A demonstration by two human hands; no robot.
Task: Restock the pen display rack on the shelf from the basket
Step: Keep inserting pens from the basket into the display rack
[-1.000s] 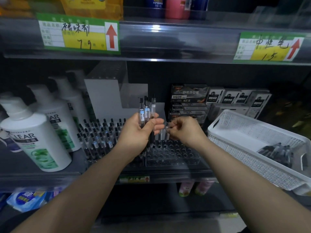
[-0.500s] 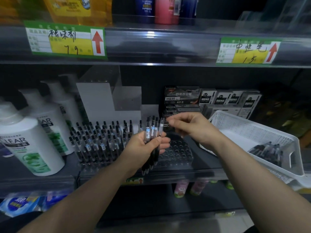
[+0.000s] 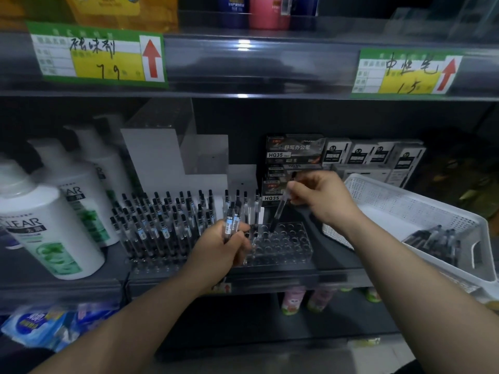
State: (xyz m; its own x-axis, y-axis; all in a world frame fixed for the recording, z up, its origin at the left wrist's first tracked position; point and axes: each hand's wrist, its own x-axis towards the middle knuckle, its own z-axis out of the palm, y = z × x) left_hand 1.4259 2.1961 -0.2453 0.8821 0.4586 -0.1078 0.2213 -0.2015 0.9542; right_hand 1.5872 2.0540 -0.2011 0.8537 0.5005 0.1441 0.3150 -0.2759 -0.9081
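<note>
A clear pen display rack [image 3: 293, 248] stands on the middle shelf; its left part is full of upright black pens [image 3: 159, 225], its right part shows several open holes. My left hand [image 3: 224, 248] grips a small bundle of pens [image 3: 231, 222] just in front of the rack. My right hand [image 3: 322, 199] pinches a single pen [image 3: 279, 211], tilted, with its tip down at a hole near the rack's back row. The white basket [image 3: 399, 211] sits to the right with more pens [image 3: 434, 237] in its near corner.
White shampoo bottles [image 3: 51, 233] stand left of the rack. Boxed pens [image 3: 293, 157] are stacked behind it, against the shelf's back. The upper shelf edge [image 3: 256, 63] with price tags hangs overhead. Packets and small bottles lie on the shelf below.
My right hand took one pen from the bundle and lowered it to the rack's holes. My left hand dropped slightly, staying in front of the rack with fewer pens.
</note>
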